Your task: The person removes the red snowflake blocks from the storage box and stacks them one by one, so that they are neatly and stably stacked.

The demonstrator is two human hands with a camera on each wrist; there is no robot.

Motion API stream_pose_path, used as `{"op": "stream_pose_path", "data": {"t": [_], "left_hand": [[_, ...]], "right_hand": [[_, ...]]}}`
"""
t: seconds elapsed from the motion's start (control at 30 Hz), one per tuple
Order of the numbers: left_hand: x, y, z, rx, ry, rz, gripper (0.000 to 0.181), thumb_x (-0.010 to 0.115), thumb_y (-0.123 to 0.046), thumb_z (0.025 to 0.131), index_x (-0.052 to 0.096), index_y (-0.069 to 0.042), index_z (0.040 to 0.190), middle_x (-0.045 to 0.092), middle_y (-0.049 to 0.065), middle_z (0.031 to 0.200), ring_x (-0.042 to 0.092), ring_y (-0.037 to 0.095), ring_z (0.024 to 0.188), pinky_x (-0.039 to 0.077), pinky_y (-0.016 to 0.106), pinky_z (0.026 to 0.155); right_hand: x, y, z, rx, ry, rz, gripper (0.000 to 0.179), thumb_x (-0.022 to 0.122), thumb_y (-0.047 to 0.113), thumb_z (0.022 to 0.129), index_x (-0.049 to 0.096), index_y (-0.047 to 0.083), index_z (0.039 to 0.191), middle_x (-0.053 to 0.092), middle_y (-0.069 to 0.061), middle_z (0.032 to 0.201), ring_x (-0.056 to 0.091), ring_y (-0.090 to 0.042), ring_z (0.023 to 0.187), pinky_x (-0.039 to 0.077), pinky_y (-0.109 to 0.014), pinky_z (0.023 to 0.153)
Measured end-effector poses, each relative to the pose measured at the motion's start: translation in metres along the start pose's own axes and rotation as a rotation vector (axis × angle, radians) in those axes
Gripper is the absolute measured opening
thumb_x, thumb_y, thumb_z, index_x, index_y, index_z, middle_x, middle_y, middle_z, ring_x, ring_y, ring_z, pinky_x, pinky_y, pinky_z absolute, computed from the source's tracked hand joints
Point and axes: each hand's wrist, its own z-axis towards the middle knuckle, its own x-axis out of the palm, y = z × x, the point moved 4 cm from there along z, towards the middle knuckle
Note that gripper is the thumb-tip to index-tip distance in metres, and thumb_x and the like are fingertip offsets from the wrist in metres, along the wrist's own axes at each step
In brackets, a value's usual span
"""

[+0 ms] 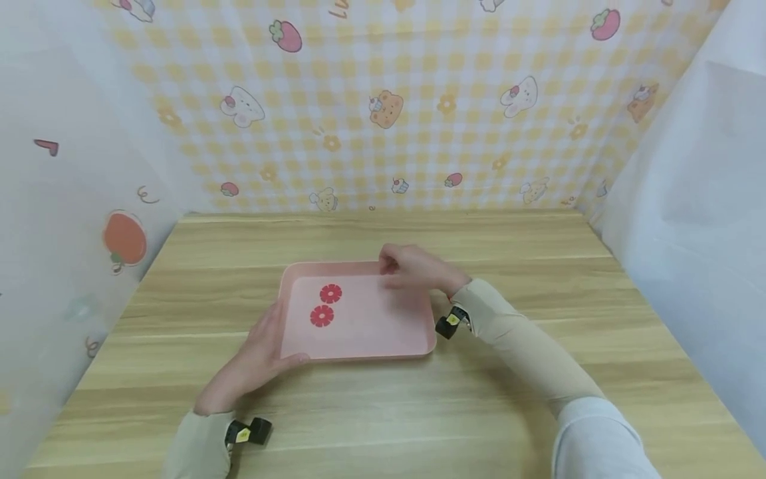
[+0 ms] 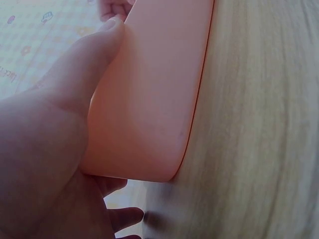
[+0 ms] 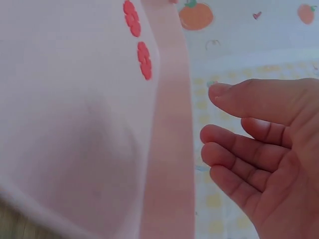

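A shallow pink tray (image 1: 371,346) stands on the wooden table, with two red notched discs (image 1: 331,293), each with a pale centre, lying in its left half. My left hand (image 1: 257,352) holds the tray's front left corner, the thumb along the front side and the fingers at the left side. In the left wrist view the thumb reaches the tray's rim (image 2: 149,99). Above the tray's back right part is my right hand (image 1: 413,269), its fingers loosely curled. The right wrist view shows a gap between thumb and fingers, with nothing held.
The wooden table (image 1: 509,412) extends around the tray on all sides. A yellow checked cloth (image 1: 419,146) with cartoon prints hangs behind it. Pale sheets close off the left (image 1: 66,219) and right (image 1: 688,166) sides.
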Motion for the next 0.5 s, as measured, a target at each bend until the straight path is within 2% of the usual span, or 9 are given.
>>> {"op": "stream_pose_path", "data": {"t": [0.23,0.5], "left_hand": [[-0.002,-0.003,-0.001,-0.006,-0.006,0.003,0.114,0.079,-0.04,0.076,0.006,0.005,0.15,0.017,0.029,0.153,0.023,0.047,0.136,0.024,0.069,0.106],[0.001,0.0,-0.002,-0.045,0.005,-0.015,0.116,0.078,-0.044,0.075,0.004,0.003,0.151,0.013,0.028,0.154,0.019,0.047,0.138,0.021,0.069,0.107]], "right_hand": [[0.017,0.01,0.022,0.022,0.046,0.082,0.025,0.07,0.015,0.086,0.055,0.012,0.106,0.067,-0.007,0.11,0.061,-0.018,0.101,0.051,-0.03,0.092],[0.035,0.026,0.045,0.037,0.079,0.131,0.027,0.071,0.015,0.086,0.055,0.013,0.108,0.066,-0.006,0.113,0.06,-0.017,0.1,0.052,-0.026,0.087]]}}
